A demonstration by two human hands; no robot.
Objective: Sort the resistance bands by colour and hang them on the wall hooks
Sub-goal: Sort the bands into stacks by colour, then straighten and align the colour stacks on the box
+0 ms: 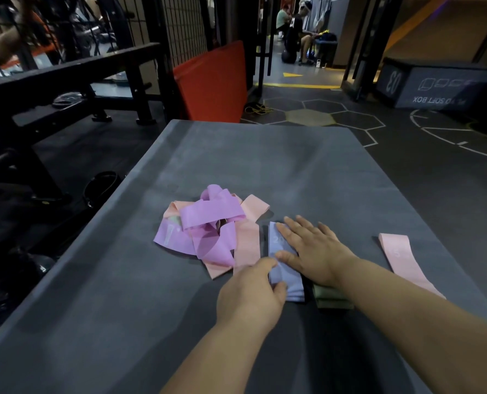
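Blue band (285,268) lies flat on the grey table (236,155), just right of the tangled purple-and-peach pile (208,223), its near end pinched by the curled left grip (251,291), its far part pressed under the right grip (313,251), fingers straight and spread.

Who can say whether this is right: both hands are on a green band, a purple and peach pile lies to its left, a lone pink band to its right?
Wrong colour: in the head view the left hand and right hand are on a blue band, not green. The pile and pink band lie as stated.
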